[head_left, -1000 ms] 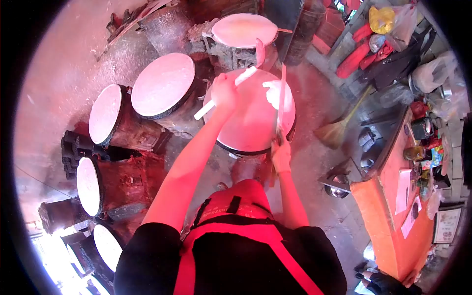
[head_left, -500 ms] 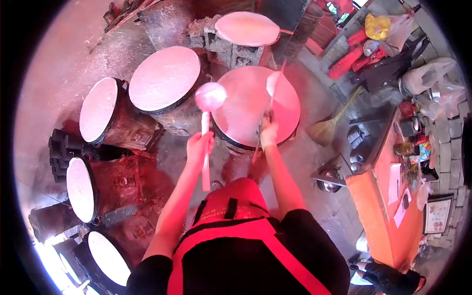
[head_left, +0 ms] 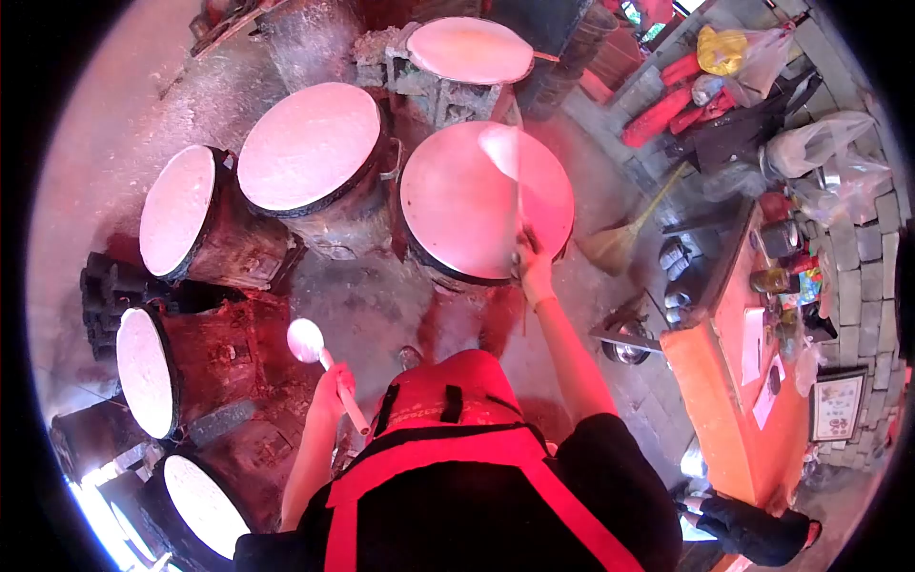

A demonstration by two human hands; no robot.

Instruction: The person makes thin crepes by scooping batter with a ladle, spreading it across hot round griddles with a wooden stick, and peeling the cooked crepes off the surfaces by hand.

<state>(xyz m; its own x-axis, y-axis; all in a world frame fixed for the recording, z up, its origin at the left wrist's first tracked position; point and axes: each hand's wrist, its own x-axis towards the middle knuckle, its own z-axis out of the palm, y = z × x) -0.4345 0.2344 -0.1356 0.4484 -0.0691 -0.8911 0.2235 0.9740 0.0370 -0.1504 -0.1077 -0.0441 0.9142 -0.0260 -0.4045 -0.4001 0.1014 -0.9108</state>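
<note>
My left hand (head_left: 334, 389) is closed around the handle of a metal ladle (head_left: 305, 340), held low at the left, away from the drums. My right hand (head_left: 531, 262) grips a long thin stick (head_left: 520, 205) near the front edge of a large round pale-topped drum-like container (head_left: 457, 200). A white shape (head_left: 499, 151) lies at the stick's far end, over the container's pale surface; whether it is joined to the stick is hard to tell.
More round pale-topped containers stand at the left (head_left: 310, 148), (head_left: 178, 212) and lower left. Behind is a round pale tray (head_left: 470, 50) on blocks. A broom (head_left: 615, 248) and an orange-sided table (head_left: 710, 410) are at the right. A person in dark clothes (head_left: 762, 529) is at the lower right.
My left hand has moved from above the large container down and left with the ladle. My right hand stays near the container's front edge, with the stick now more upright.
</note>
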